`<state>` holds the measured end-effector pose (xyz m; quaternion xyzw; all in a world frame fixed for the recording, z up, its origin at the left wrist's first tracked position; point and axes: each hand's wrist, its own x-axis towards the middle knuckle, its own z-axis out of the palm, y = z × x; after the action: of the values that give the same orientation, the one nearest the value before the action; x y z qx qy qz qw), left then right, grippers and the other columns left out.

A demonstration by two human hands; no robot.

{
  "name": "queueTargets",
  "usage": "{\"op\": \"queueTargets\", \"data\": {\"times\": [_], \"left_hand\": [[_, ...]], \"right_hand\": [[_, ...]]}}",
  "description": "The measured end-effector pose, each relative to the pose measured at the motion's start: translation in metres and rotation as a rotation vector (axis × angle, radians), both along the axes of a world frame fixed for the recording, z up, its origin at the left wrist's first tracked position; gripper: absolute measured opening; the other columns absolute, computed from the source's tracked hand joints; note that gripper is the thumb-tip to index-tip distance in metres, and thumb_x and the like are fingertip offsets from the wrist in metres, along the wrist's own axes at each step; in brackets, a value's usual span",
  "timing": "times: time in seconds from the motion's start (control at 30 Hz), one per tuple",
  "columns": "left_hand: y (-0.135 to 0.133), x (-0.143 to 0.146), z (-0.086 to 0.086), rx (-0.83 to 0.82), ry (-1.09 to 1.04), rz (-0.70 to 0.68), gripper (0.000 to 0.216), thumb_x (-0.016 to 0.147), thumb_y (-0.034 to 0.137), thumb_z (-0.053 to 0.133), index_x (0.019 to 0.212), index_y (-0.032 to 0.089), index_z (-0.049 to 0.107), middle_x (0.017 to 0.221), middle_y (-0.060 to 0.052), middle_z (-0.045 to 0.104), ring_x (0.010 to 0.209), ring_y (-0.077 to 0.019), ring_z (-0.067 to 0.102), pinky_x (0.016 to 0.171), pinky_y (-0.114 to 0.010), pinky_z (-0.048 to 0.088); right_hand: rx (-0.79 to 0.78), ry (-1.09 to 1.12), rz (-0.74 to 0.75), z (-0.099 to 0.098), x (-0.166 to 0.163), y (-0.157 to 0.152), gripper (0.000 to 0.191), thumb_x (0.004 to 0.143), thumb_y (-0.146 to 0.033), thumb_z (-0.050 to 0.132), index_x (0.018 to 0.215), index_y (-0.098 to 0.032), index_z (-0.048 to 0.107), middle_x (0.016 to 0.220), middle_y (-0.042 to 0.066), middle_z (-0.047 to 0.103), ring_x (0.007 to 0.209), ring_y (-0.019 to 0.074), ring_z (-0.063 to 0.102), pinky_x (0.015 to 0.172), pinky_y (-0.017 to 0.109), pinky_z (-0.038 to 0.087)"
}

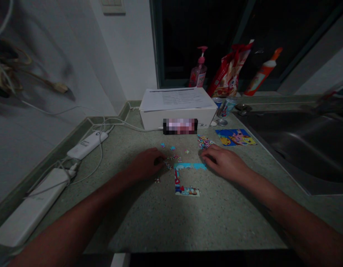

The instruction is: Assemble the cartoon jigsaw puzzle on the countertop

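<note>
A partly joined jigsaw [183, 178] lies on the speckled counter [171, 218], forming a blue top edge and a left side. My left hand [145, 163] rests palm down just left of it, fingers curled over loose puzzle pieces [171, 158]. My right hand [225, 162] lies palm down at the right end of the blue edge, fingers bent and touching the counter. More loose pieces form a small pile [204, 141] beyond my right hand. Whether either hand pinches a piece is hidden.
A white box [177, 107] with a printed sheet on top stands behind the pieces. A picture card [235, 137], two cans [225, 106], a pump bottle [198, 72] and a red bag [229, 72] sit further back. A steel sink [304, 144] is right; power strips [86, 145] and cables left.
</note>
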<state>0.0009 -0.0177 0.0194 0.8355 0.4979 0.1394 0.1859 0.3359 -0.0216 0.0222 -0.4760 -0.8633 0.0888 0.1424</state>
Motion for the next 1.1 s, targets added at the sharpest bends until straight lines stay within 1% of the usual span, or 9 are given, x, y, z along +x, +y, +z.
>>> {"op": "queueTargets", "data": {"times": [0.1,0.27,0.37,0.5,0.57,0.7,0.9,1.1], "left_hand": [[0.0,0.0,0.0,0.004,0.008,-0.008,0.02,0.09,0.025,0.064,0.105,0.027,0.077,0.1,-0.007,0.075,0.091,-0.027,0.07,0.082,-0.041,0.055],[0.0,0.0,0.001,-0.004,-0.004,0.004,0.017,0.09,0.024,0.064,0.101,0.027,0.077,0.099,-0.007,0.075,0.091,-0.0279,0.07,0.081,-0.041,0.054],[0.0,0.001,0.004,-0.016,0.024,-0.006,0.018,0.091,0.027,0.063,0.104,0.027,0.076,0.102,-0.007,0.075,0.092,-0.0273,0.069,0.083,-0.042,0.054],[0.0,0.001,0.005,-0.045,0.059,-0.015,0.022,0.092,0.027,0.061,0.109,0.025,0.075,0.106,-0.008,0.075,0.096,-0.0274,0.068,0.087,-0.043,0.053],[0.001,0.001,0.005,-0.042,0.053,-0.014,0.022,0.092,0.026,0.06,0.108,0.025,0.076,0.106,-0.008,0.075,0.096,-0.0276,0.068,0.087,-0.043,0.053],[0.001,0.0,0.0,-0.016,0.023,-0.018,0.02,0.092,0.027,0.061,0.105,0.027,0.076,0.102,-0.007,0.075,0.092,-0.0277,0.067,0.084,-0.043,0.053],[0.002,-0.001,-0.003,-0.001,0.022,-0.015,0.02,0.093,0.028,0.06,0.103,0.026,0.077,0.1,-0.008,0.075,0.089,-0.0281,0.068,0.079,-0.043,0.053],[0.003,-0.004,-0.006,0.01,0.016,-0.015,0.023,0.092,0.025,0.06,0.106,0.028,0.078,0.102,-0.009,0.076,0.088,-0.0281,0.069,0.081,-0.045,0.055]], "right_hand": [[-0.005,0.005,-0.006,-0.001,0.0,0.0,0.022,0.104,-0.026,0.048,0.102,-0.023,0.07,0.105,0.008,0.072,0.096,0.0243,0.07,0.085,0.04,0.056],[-0.012,-0.01,-0.005,-0.001,0.0,0.001,0.022,0.104,-0.025,0.047,0.102,-0.023,0.069,0.107,0.008,0.072,0.1,0.0242,0.07,0.088,0.039,0.056],[-0.025,-0.025,-0.001,0.0,0.0,0.001,0.023,0.104,-0.025,0.046,0.104,-0.022,0.069,0.107,0.009,0.072,0.098,0.0254,0.07,0.086,0.041,0.057],[-0.023,-0.012,0.006,-0.001,0.0,0.001,0.024,0.105,-0.026,0.047,0.105,-0.021,0.07,0.108,0.01,0.072,0.099,0.0255,0.07,0.088,0.042,0.056],[-0.016,-0.009,0.007,-0.003,0.001,0.002,0.024,0.105,-0.026,0.047,0.106,-0.022,0.07,0.108,0.01,0.072,0.1,0.0257,0.07,0.088,0.042,0.056],[-0.005,-0.008,0.009,-0.004,0.002,0.003,0.023,0.104,-0.026,0.048,0.104,-0.023,0.071,0.106,0.009,0.072,0.099,0.0252,0.07,0.087,0.041,0.055],[-0.02,-0.023,-0.042,0.001,0.0,0.0,0.023,0.104,-0.026,0.05,0.105,-0.022,0.073,0.105,0.009,0.071,0.095,0.0248,0.07,0.081,0.038,0.054],[-0.012,-0.038,-0.053,0.003,-0.001,-0.001,0.022,0.104,-0.024,0.051,0.106,-0.023,0.073,0.107,0.009,0.072,0.096,0.0244,0.07,0.081,0.037,0.053]]}}
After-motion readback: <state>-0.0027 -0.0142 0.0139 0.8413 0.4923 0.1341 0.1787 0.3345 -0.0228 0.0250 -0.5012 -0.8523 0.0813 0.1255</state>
